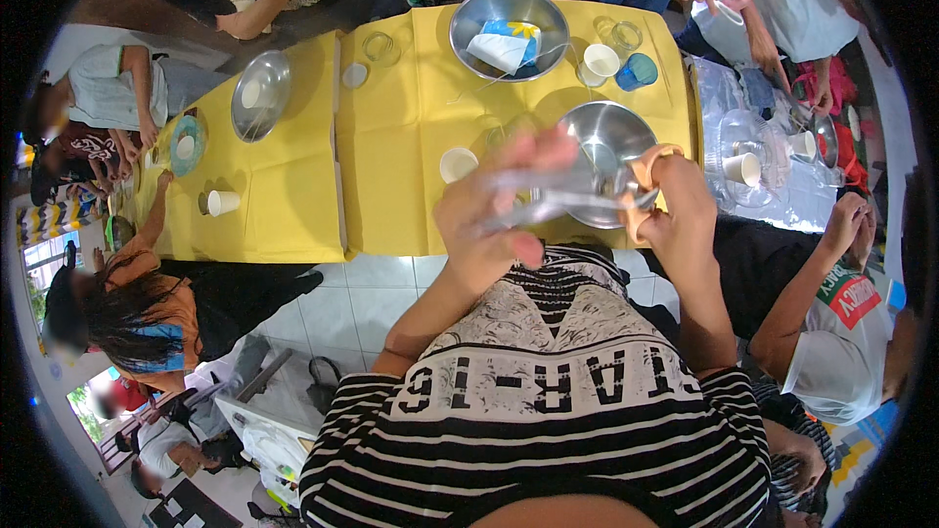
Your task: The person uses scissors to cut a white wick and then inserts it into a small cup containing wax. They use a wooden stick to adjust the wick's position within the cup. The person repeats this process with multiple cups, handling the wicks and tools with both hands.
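Note:
My right hand (677, 210) is closed around the orange handles of a pair of scissors (642, 181). The metal part of the scissors points left, toward my left hand (484, 207). That hand is smeared by motion, its thumb low and its fingers raised. A blurred greyish, shiny streak crosses between the two hands; whether it is all blade or partly something in my left hand cannot be made out. Just beyond my hands a steel bowl (608, 122) sits on the yellow-covered table (411, 152), partly hidden by them. A white paper cup (458, 165) stands beside my left hand.
Farther back, a larger steel bowl (468, 36) holds a blue-and-white packet. Another cup (599, 64), a blue cup (637, 71) and a glass jar (626, 35) stand near it. At left are a steel bowl (256, 73) and a cup (223, 202). Several people stand around the tables.

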A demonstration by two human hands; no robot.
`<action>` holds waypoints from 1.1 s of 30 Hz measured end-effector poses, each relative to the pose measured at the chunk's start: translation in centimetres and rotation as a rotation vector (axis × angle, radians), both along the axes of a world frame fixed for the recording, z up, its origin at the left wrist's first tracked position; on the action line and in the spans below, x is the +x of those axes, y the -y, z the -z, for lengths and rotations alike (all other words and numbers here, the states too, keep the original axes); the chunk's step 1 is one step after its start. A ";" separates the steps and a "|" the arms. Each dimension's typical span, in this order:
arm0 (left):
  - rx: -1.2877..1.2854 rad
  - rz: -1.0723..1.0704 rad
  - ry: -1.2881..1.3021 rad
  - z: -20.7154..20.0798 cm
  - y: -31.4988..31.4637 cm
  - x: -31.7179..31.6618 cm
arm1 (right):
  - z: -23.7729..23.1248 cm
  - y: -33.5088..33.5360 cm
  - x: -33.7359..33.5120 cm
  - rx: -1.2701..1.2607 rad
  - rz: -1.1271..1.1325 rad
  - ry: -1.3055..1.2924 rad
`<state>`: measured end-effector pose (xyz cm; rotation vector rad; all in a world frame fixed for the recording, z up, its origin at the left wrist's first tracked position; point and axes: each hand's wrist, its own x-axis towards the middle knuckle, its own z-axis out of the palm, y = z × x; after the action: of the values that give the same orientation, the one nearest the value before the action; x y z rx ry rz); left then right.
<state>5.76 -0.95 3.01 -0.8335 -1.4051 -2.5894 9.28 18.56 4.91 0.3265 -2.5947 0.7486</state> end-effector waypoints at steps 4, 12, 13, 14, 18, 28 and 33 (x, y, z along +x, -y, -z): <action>-0.310 0.054 0.272 -1.5 0.6 -1.6 | -0.7 -1.7 -1.3 0.139 0.042 0.093; -0.335 0.145 0.677 1.4 3.2 -2.1 | -2.2 -2.4 -3.2 0.313 -0.099 -0.006; -0.350 0.133 0.689 1.3 3.0 -2.1 | -2.2 -2.4 -3.3 0.326 -0.105 -0.004; -0.366 0.121 0.700 1.3 2.9 -2.1 | -2.2 -2.4 -3.5 0.339 -0.112 -0.001; -0.457 0.190 0.717 3.0 3.3 -2.5 | -1.8 -2.6 -3.8 0.392 -0.150 0.022; -0.373 0.215 0.771 5.3 3.0 -3.1 | -1.2 -2.5 -3.9 0.420 -0.170 0.068; -0.262 0.216 0.836 6.0 2.9 -3.0 | -1.0 -2.6 -3.4 0.386 -0.151 0.204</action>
<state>2.79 -3.89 -2.94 0.1680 -1.9471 -3.1335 5.86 21.17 5.90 0.5935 -2.9303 0.3350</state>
